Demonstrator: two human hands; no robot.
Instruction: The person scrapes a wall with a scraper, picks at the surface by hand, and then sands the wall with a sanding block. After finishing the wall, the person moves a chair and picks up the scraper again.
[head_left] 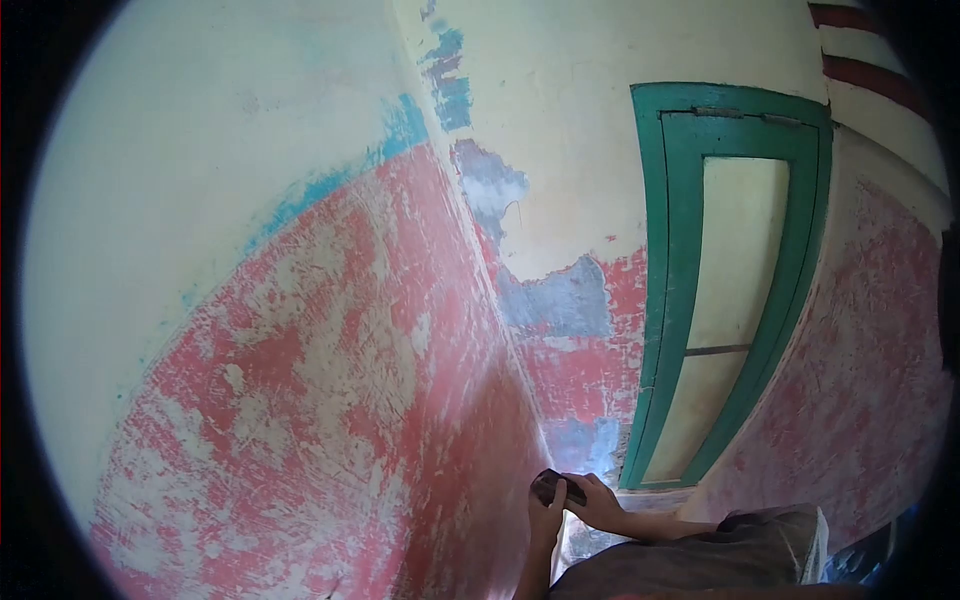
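Low in the view, near the corner of the walls, both my hands are closed round a small dark, glossy object (545, 484). Its exact kind does not show. My left hand (546, 516) grips its near left side, with the thumb pointing up along it. From the right, my right hand (598, 504) wraps its fingers over the other end. My forearms come in close to the dark clothing on my body (690, 560).
A wall with scraped pink paint (300, 400) rises at left, cream above. The adjoining wall has bare grey patches (555, 297) and a green-framed panel (666, 290) with hinges. Another pink, worn wall (840, 380) stands at right. Dark bluish material (868, 552) shows at lower right.
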